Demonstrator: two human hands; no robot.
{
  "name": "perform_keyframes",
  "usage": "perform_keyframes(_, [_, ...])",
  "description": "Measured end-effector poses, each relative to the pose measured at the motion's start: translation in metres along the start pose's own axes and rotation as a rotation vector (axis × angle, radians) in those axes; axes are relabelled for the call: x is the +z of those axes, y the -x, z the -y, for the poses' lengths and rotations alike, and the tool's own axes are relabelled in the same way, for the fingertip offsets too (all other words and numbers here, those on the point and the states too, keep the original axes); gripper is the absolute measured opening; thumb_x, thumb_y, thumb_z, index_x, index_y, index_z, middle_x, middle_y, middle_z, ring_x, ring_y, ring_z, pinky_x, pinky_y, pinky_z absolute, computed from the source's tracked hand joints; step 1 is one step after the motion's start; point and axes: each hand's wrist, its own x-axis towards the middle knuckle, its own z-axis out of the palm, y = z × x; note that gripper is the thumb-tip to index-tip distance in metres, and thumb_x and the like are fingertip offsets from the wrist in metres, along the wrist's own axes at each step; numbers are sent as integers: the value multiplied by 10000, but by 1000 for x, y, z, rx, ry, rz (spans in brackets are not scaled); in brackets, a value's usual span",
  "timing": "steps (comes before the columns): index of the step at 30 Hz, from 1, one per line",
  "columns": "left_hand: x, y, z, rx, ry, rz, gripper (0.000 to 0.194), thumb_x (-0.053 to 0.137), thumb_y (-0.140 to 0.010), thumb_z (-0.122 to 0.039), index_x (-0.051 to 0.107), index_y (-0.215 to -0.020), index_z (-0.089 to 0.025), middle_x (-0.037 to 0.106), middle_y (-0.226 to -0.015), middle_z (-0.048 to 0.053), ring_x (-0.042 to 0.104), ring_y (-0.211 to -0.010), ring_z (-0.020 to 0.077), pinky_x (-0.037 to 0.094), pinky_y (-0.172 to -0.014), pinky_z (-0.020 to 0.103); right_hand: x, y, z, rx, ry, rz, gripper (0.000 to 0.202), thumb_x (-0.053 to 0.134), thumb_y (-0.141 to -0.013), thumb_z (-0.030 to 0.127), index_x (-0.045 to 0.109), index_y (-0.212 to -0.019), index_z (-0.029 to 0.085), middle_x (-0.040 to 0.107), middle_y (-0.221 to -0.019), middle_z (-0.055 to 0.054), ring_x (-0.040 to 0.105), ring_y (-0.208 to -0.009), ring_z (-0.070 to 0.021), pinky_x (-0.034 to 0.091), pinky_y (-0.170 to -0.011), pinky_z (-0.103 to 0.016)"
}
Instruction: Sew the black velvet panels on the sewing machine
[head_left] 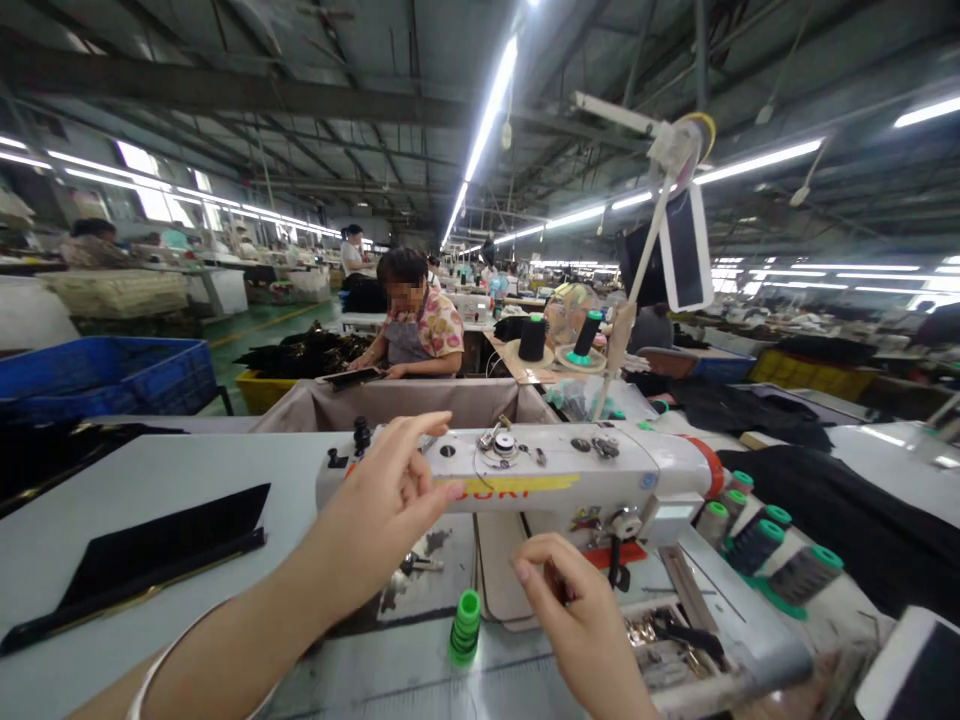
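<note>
My left hand [390, 485] is raised in front of the white sewing machine [570, 490]. Its thumb and forefinger are apart, the other fingers are bent, and nothing shows between them. Lower down, my right hand [574, 610] has its fingers curled and the thumb tip against the forefinger; whatever they pinch is too small or hidden to make out. A bright green thread cone [465, 630] with dark thread near its base stands between my hands on the machine table. Behind my left hand, the needle end of the machine is partly covered.
A folded black fabric piece [165, 550] lies on the table's left. Several dark thread cones [757, 545] stand right of the machine, near a tray of small metal parts [667, 640]. Beyond the machine, a co-worker [412, 330] sits behind a cloth-lined bin [397, 402].
</note>
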Motion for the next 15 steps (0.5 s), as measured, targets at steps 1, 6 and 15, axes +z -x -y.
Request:
perform_keyframes(1, [2,23,11,-15,-37,9,465,640,-856,-365,537,-1299,-270,629,-876,12,575,-682,157,477,-676,282,-3,9,-9,57,21,-10,208,495,-968,341,595,-834,218,604,-823,1,509,-685,-131,376,-626,-250])
perform_keyframes(6, [59,110,86,-222,-63,222,771,783,-677,-288,481,-1386,-260,508,-1393,122,567,-1136,314,478,-976,453,9,37,-28,189,22,11,176,491,-951,316,631,-903,221,640,-886,-8,574,-752,-150,418,-670,-257])
perform_keyframes(15, [54,147,92,-342,460,423,332,603,-841,-451,626,-1027,-177,688,-862,75,627,-788,213,507,-727,307,42,52,-24,252,-113,11,264,543,-909,403,655,-1068,224,692,-1093,-69,633,-1047,-233,495,-912,-347])
